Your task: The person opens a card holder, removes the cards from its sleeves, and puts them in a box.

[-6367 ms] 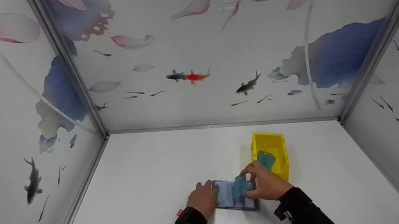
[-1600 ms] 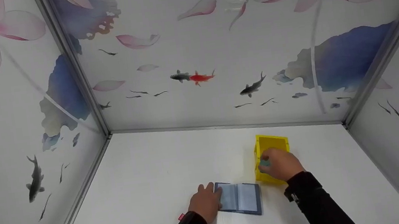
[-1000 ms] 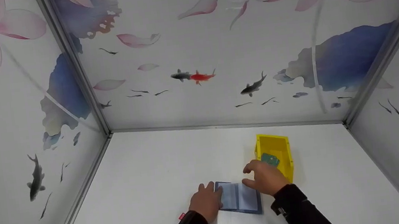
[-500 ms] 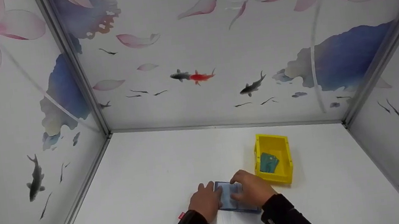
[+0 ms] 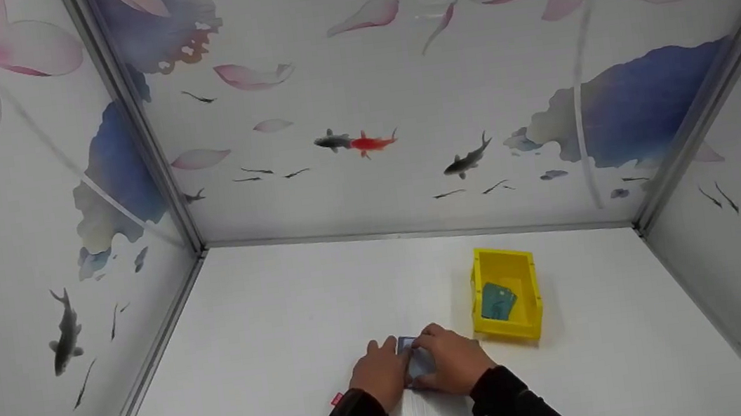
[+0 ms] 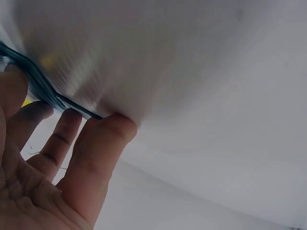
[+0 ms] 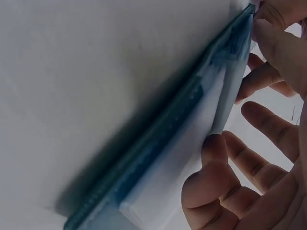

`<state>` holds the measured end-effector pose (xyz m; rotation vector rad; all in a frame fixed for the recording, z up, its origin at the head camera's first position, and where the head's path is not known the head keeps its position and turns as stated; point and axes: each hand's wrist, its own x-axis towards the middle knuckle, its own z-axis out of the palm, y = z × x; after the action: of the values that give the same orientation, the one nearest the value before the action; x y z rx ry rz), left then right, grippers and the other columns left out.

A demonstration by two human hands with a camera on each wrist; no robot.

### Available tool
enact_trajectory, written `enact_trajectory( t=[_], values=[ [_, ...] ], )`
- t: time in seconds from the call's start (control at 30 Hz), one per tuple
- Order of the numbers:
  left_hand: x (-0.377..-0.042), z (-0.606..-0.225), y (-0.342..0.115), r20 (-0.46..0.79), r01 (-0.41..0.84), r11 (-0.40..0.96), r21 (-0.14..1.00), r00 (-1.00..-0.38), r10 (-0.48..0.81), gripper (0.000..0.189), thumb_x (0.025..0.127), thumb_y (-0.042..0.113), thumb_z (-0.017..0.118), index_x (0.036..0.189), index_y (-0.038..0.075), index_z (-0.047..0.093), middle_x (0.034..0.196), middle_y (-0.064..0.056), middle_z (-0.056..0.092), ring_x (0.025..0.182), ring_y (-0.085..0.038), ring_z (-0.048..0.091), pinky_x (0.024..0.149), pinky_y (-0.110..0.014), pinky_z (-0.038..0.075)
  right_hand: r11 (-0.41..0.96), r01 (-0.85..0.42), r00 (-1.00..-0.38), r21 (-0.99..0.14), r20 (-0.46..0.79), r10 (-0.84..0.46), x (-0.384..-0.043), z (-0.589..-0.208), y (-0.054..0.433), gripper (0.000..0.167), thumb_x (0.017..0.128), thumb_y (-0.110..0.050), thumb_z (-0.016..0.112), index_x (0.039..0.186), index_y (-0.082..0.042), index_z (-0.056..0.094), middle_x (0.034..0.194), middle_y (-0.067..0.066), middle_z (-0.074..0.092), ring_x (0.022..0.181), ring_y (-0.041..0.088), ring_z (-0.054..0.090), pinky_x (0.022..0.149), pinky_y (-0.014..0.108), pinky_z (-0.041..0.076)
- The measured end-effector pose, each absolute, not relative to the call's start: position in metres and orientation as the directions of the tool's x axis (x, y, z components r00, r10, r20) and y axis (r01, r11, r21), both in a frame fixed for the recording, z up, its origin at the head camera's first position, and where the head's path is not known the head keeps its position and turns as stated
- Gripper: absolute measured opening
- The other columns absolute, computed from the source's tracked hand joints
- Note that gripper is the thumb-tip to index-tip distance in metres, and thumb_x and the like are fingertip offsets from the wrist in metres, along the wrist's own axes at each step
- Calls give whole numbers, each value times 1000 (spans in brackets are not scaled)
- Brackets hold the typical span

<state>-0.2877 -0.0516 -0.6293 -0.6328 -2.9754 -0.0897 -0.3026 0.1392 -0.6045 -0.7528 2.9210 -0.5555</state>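
Note:
A blue card holder (image 5: 419,366) lies open on the white table, mostly hidden under my hands. My left hand (image 5: 378,375) rests at its left edge, thumb on the sleeve side. In the left wrist view, the fingers of that hand (image 6: 72,158) are fairly straight and touch the dark cover edge (image 6: 41,81). My right hand (image 5: 458,360) grips a clear sleeve page over the left half, its index finger and thumb at the far and near edges. In the right wrist view, curled fingertips (image 7: 213,148) of this hand meet the lifted sleeve page (image 7: 177,153).
A yellow bin (image 5: 530,301) stands right of the card holder, with several teal cards (image 5: 497,302) in it. White panels printed with lotus flowers and fish enclose the table at the left, back and right. A red tag (image 5: 336,399) shows beside my left sleeve.
My right hand has left the bin and moved left onto the card holder, carrying a sleeve page leftward. Earlier it held a teal card over the holder. My left hand has stayed in place.

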Motion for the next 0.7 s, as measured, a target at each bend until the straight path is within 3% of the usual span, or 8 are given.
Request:
enact_trajectory(
  t=[0.13,0.47,0.7],
  values=[
    [-286,-626,-52,119,405,914,35,-909,399,43,101,30,86,140,14,79,135,-5,74,104,-24,67,78,-35,65,818,-442,-883,-368,17,-469,-304,-607,139,68,84,-50,101,136,-13,79,134,5,71,115,25,73,96,54,67],
    [-288,-627,-51,115,392,918,62,-916,384,52,96,31,91,142,10,78,136,-5,76,106,-24,69,83,-35,65,812,-404,-890,-421,-22,-455,-309,-611,143,71,87,-48,99,143,-11,74,140,8,70,123,29,73,105,57,64],
    [-287,-626,-52,115,420,907,28,-903,414,48,97,33,90,141,17,80,136,-7,75,105,-24,69,81,-37,66,787,-384,-891,-482,-31,-454,-310,-614,148,75,93,-28,96,159,-19,63,143,10,66,117,26,72,109,55,62]
  ],
)
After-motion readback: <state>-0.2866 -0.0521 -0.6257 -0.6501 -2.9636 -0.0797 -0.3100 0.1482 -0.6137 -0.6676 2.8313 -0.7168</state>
